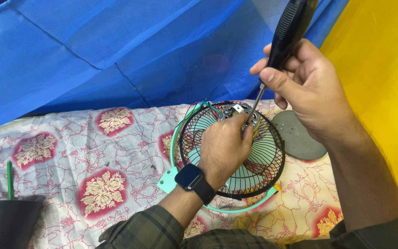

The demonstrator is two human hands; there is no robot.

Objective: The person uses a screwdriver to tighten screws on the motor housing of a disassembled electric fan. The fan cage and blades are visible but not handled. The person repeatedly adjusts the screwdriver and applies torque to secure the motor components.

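right hand (pixel 309 87) fingers grip a black screwdriver (pixel 282 41); left hand (pixel 224 145) fingers clasp the fan's (pixel 254 161) motor (pixel 237 110).

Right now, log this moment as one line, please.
left hand: steadies fan at motor | right hand: grips screwdriver, tip at motor | grey disc: beside fan

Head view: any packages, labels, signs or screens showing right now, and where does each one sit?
Smartwatch screen: on the left hand wrist, over the fan grille; a rounded dark rectangle on a black strap, unlit and blank.
No packages, labels or signs show anywhere else on the patterned cloth.
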